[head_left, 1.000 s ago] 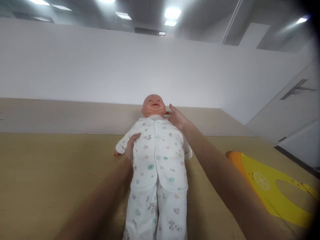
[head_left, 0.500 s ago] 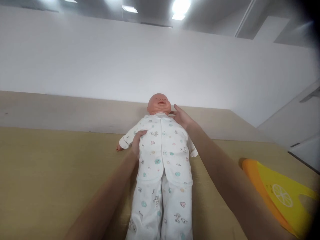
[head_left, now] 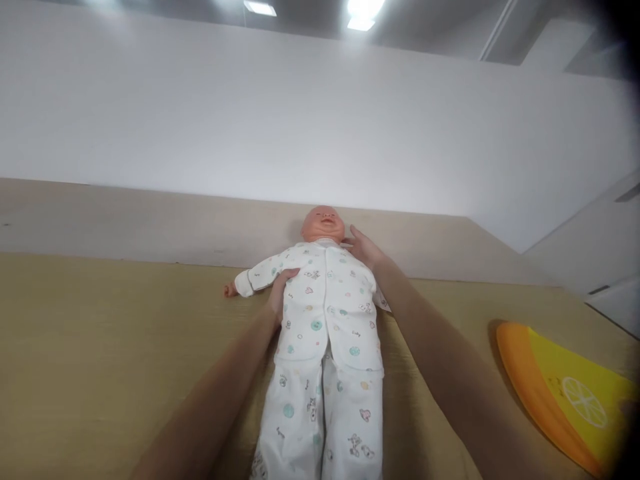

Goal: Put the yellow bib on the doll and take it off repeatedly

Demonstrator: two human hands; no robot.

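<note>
A baby doll in a white printed jacket and trousers is face up over the wooden surface, its head at the far end. My left hand grips the doll's side just below the sleeved arm, thumb on the jacket front and fingers hidden behind. At the neck and opposite shoulder is my right hand, thumb raised and other fingers partly tucked behind the doll. The doll's left-side arm sticks out sideways; my right forearm partly covers the other one.
The light wooden surface meets a raised pale board along the back, with a white wall behind it. To the right lies a yellow and orange cushion-like piece printed with a citrus slice.
The doll's head and shoulders have come down lower against the back board, both hands moving with them. Its left-side arm reaches out farther. The view has shifted slightly.
</note>
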